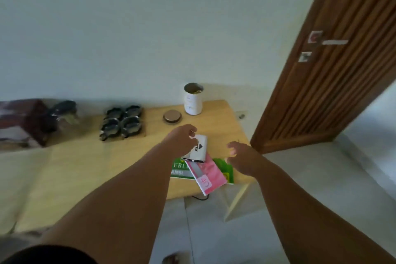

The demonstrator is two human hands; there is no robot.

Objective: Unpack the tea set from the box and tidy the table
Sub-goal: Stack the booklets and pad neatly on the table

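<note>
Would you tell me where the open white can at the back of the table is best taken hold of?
I would wrap a hand around the middle of the white can, coming from the front. It stands upright with its lid off, so a side grip on the round wall should keep it level. The wall behind blocks the far side.

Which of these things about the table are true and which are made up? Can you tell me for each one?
1. The left hand is on a white packet. True.
2. The right hand holds the pink booklet. False: it is empty and open beside it.
3. The white can has its lid on. False: it is open, and a round lid lies beside it.
4. Four dark cups sit together on the table. True.
5. The pink booklet lies under the green one. False: it lies on top.
</note>
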